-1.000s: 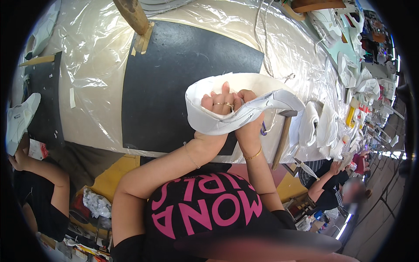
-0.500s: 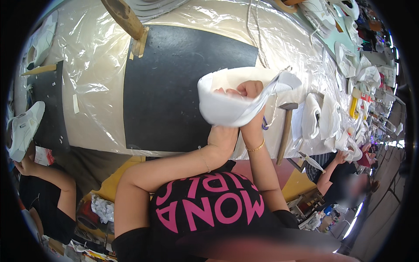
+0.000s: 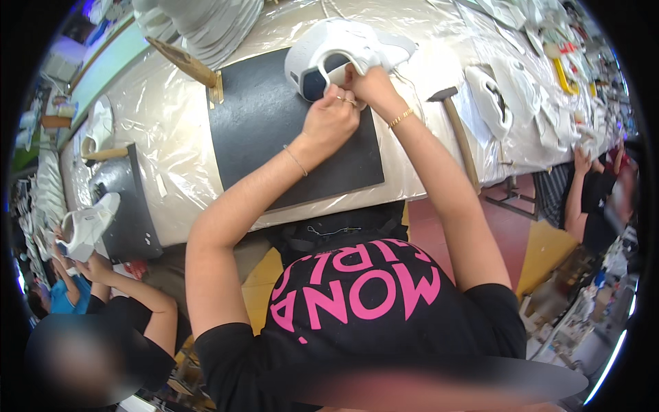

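A white shoe upper (image 3: 343,40) is held over the far right part of the black mat (image 3: 257,96), its opening with dark lining facing me. My left hand (image 3: 333,120) is closed, fingertips pinching the near edge of that opening. Right beside it, my right hand (image 3: 374,89) is closed on the same edge, fingers partly inside the opening. The two hands touch or nearly touch. The fingertips are partly hidden by the rim of the upper.
A hammer (image 3: 453,123) lies right of the mat. Several white uppers (image 3: 491,103) rest farther right, and a stack of white pieces (image 3: 213,27) stands at the back. A wooden peg (image 3: 182,62) juts up at the mat's far left corner. At left, a co-worker holds another white upper (image 3: 86,226).
The upper has moved away from me and turned, so its opening now faces me. My left hand has come from beneath it to the opening's edge, beside my right hand. The view has shifted.
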A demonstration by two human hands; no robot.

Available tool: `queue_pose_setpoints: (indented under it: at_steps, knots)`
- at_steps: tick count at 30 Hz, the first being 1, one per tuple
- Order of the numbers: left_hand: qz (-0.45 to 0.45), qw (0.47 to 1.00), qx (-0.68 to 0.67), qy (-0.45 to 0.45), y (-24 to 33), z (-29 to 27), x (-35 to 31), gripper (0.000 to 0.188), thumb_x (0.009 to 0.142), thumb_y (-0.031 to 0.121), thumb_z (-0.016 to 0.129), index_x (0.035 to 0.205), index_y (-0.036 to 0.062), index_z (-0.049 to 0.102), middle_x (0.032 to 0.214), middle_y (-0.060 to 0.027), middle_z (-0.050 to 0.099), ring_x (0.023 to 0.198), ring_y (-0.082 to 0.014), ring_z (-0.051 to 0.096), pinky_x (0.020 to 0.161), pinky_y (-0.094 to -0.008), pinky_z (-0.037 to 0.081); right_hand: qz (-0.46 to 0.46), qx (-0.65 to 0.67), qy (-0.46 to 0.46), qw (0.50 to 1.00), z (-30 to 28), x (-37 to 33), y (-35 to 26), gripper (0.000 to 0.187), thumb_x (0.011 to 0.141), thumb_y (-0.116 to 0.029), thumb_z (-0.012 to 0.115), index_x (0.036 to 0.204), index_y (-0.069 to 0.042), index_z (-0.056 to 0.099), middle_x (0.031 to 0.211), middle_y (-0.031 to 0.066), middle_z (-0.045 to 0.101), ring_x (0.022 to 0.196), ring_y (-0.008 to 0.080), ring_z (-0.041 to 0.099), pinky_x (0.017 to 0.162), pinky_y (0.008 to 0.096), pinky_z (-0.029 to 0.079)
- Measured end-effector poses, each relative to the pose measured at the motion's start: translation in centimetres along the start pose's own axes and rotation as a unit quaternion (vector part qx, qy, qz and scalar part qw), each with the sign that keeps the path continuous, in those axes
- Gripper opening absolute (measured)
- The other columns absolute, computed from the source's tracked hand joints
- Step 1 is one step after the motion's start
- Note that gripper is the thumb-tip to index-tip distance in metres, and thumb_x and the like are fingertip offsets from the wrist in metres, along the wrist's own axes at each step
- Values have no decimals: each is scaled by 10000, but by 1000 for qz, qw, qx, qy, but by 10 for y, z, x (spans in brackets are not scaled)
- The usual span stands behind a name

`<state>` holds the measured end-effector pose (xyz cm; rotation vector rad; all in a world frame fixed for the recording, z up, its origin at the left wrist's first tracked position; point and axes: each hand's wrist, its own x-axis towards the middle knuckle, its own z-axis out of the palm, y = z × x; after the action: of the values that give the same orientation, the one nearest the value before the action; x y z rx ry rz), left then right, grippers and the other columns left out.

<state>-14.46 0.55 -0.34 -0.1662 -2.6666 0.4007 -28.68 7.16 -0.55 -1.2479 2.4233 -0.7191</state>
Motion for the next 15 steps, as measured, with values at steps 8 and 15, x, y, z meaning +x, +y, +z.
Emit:
queue_pose_setpoints:
  at_steps: [8, 15]
  knots:
    - [-129, 957, -253, -58, -42, -80, 5, 115, 831, 108, 591, 777, 14, 630, 820, -154, 659, 747, -287, 652, 851, -435, 456, -265, 54, -47, 962, -80, -1, -41, 253, 902, -256, 648, 1016, -48, 736, 950, 82, 700, 864, 177, 656, 799, 297, 506]
    - [-368, 675, -580, -268, -64, -131, -35, 252, 891, 208, 638, 868, -41, 602, 640, -85, 570, 608, -131, 551, 581, -302, 448, -256, 287, -165, 908, -62, -41, -63, 373, 783, -256, 780, 1116, -95, 726, 1011, 86, 698, 889, 205, 664, 803, 294, 512]
